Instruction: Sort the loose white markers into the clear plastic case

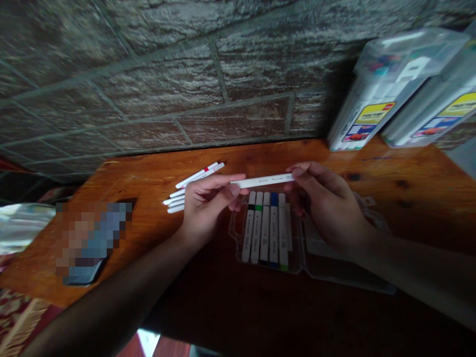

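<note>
Between my two hands is a white marker, held level by its ends above an open clear plastic case. My left hand pinches the left end between thumb and fingers. At the other end, my right hand has its thumb and fingertips closed on the marker, hiding its tip. Several white markers with black, green and blue bands lie side by side in the case's left half. Beyond my left hand, more white markers rest loose on the wooden table, one with a red band.
Two clear packs of markers, a nearer pack and a farther pack, stand at the back right against the stone-patterned wall. A dark flat object, partly pixelated, lies on the wooden table at left.
</note>
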Action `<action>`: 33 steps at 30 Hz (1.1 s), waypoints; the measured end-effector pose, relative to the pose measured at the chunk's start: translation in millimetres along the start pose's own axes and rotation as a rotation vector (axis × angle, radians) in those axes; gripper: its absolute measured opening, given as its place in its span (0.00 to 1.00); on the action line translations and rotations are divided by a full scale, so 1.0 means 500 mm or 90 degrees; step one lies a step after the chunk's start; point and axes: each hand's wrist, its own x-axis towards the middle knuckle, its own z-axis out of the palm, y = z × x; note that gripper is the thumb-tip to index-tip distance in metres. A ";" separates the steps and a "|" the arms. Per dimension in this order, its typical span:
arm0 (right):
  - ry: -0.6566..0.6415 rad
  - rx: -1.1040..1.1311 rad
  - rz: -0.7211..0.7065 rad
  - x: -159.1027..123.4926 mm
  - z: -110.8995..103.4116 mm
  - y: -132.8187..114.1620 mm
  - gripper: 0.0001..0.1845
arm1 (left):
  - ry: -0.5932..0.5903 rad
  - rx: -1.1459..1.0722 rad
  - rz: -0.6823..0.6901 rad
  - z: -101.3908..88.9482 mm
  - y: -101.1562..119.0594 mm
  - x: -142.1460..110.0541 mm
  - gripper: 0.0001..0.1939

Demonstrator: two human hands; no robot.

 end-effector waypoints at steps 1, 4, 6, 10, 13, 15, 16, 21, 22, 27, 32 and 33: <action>-0.003 -0.001 -0.003 0.000 0.000 0.001 0.08 | 0.013 0.005 0.002 0.000 0.000 0.002 0.09; -0.010 -0.012 -0.011 -0.002 0.000 0.001 0.08 | 0.048 0.016 -0.009 0.001 -0.001 0.008 0.07; -0.013 -0.022 -0.013 -0.004 0.000 0.000 0.08 | 0.064 0.013 -0.027 0.003 0.000 0.011 0.05; -0.025 -0.027 -0.016 -0.006 0.001 -0.003 0.09 | 0.074 -0.011 -0.059 0.009 0.002 0.013 0.04; -0.034 -0.024 -0.027 -0.005 0.001 -0.001 0.09 | 0.082 -0.022 -0.081 0.011 0.003 0.014 0.05; -0.036 -0.025 -0.033 -0.005 0.001 0.001 0.09 | 0.088 -0.027 -0.092 0.012 0.004 0.015 0.06; -0.037 -0.027 -0.032 -0.005 0.001 0.001 0.09 | 0.090 -0.031 -0.095 0.012 0.005 0.016 0.07; -0.032 -0.029 -0.024 -0.006 0.001 0.000 0.11 | 0.089 -0.071 -0.095 0.016 0.008 0.016 0.10; -0.031 -0.028 -0.025 -0.006 0.001 -0.001 0.11 | 0.088 -0.076 -0.094 0.016 0.008 0.015 0.10; -0.030 -0.027 -0.033 -0.004 0.001 0.001 0.10 | 0.078 -0.059 -0.074 0.012 0.006 0.015 0.09; -0.011 -0.028 -0.017 -0.004 0.002 -0.002 0.08 | 0.047 -0.026 -0.060 0.007 0.005 0.009 0.09; -0.013 -0.027 -0.015 -0.004 0.003 -0.003 0.08 | 0.044 -0.020 -0.059 0.006 0.005 0.008 0.09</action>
